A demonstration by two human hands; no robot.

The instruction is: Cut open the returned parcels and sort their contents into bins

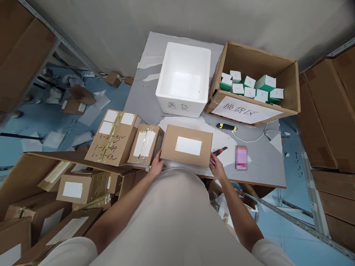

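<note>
Fingers (158,155) of the left hand (156,165) and right hand (217,168) are gripping opposite ends of a labelled carton (187,145), which is sitting on the table (264,166) beside a smaller taped box (145,144).

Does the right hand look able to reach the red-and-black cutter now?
Probably yes: the cutter lies just beyond the right hand with nothing visibly on top, though that hand holds the carton.
</note>
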